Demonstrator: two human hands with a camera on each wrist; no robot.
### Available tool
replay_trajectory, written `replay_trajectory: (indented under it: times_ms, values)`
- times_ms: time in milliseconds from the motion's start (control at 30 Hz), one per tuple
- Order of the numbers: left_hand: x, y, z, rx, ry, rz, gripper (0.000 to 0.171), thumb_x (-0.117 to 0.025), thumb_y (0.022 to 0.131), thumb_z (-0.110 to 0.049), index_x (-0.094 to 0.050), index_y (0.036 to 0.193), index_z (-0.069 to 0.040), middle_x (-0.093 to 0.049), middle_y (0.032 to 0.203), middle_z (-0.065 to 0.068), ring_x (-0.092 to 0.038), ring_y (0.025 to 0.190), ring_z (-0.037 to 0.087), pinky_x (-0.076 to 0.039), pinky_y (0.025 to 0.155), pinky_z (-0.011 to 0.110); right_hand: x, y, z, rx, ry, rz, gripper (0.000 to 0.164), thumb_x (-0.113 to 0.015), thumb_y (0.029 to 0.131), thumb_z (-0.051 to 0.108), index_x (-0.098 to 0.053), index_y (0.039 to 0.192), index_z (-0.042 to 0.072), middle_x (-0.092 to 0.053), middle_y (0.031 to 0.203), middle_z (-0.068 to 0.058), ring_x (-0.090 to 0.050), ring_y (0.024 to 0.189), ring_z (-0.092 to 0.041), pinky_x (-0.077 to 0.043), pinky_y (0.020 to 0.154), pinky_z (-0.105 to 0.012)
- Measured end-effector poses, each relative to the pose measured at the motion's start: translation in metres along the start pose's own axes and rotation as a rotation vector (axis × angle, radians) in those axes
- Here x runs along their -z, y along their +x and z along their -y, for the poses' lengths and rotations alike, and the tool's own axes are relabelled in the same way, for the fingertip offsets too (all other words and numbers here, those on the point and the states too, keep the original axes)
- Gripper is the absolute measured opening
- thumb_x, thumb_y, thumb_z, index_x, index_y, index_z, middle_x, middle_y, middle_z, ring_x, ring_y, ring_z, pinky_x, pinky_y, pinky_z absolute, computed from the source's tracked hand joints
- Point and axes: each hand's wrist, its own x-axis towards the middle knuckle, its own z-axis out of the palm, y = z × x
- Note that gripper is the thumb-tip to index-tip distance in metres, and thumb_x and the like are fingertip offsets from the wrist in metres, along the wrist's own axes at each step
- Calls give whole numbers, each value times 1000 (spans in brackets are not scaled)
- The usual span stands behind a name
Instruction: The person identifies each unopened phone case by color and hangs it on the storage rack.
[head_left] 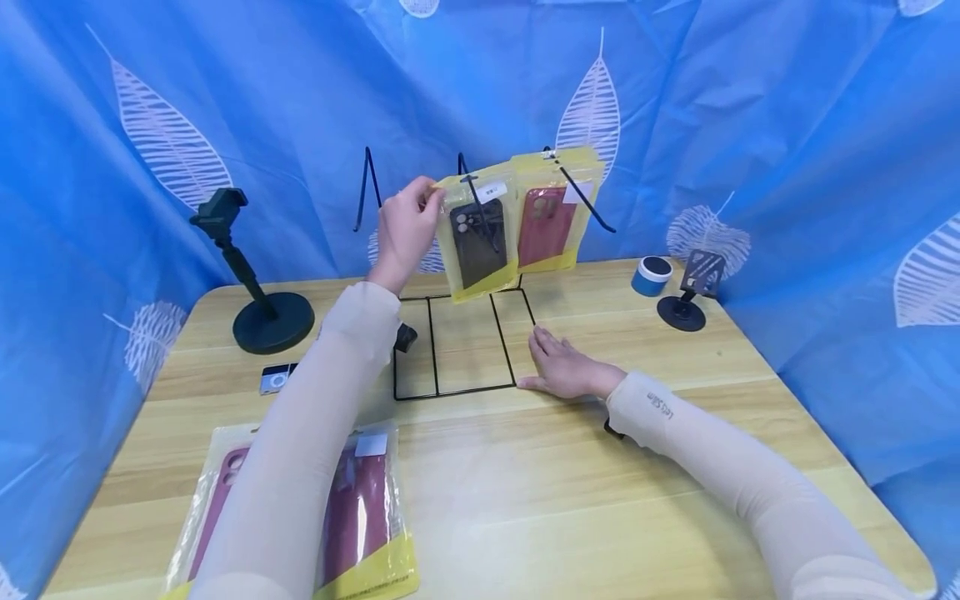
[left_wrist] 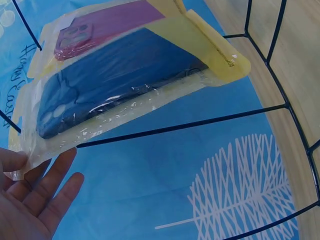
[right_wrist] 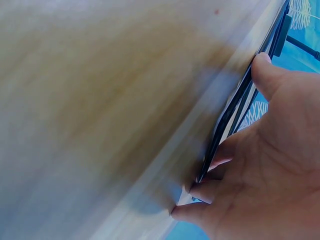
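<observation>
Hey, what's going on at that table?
Someone's left hand pinches the edge of a bagged dark phone case on a hook of a black wire rack. The right hand rests against the rack's base. A bagged red case hangs on the next hook, and more bagged cases lie on the table.

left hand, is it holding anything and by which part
The left hand pinches the packaged dark phone case by the packaging's upper left corner.

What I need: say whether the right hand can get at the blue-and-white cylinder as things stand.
Probably yes: the right hand touches the black wire rack and would have to leave it, but only bare tabletop shows between hand and blue-and-white cylinder.
</observation>
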Motion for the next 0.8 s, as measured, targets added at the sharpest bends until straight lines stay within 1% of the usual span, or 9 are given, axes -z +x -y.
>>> replay_trajectory:
  times_ms: [133,233,367,567,700,800]
  values:
    - [0,5,1,4,15,2,31,-52,104,-34,-70,116,-12,-74,100,8,-62,75,20,-45,67,31,0,0,2,-1,-5,4,94,-38,100,61,-3,156,-5,8,164,-26,4,154,-38,-10,122,-60]
    - [1,9,2,17,29,4,31,-51,104,-35,-70,117,-14,-74,103,6,-63,77,18,-44,68,30,1,-1,4,3,-4,-5,93,-39,101,60,-5,156,-6,7,164,-27,3,154,-39,-10,122,-60]
    - [3,14,4,41,46,14,32,-50,104,-37,-69,119,-16,-74,104,5,-62,77,18,-43,67,29,1,-1,4,12,-2,-16,93,-41,101,59,-7,155,-8,6,163,-28,2,153,-41,-10,121,-62]
    - [4,18,8,55,71,4,34,-49,104,-38,-69,120,-15,-74,103,6,-60,76,17,-41,66,27,1,1,4,3,-1,-5,94,-40,100,61,-4,156,-5,7,164,-26,3,154,-37,-9,122,-59]
    - [4,18,11,48,74,12,35,-49,104,-39,-68,120,-15,-73,102,7,-55,67,19,-39,61,28,1,1,4,5,2,-3,94,-39,100,61,-4,156,-5,7,164,-26,3,154,-38,-9,122,-59]
    - [5,17,11,33,77,24,36,-48,104,-39,-67,123,-15,-73,104,7,-50,59,19,-38,57,29,1,0,3,-1,11,-2,93,-40,100,61,-4,156,-5,8,164,-26,4,154,-38,-9,122,-59]
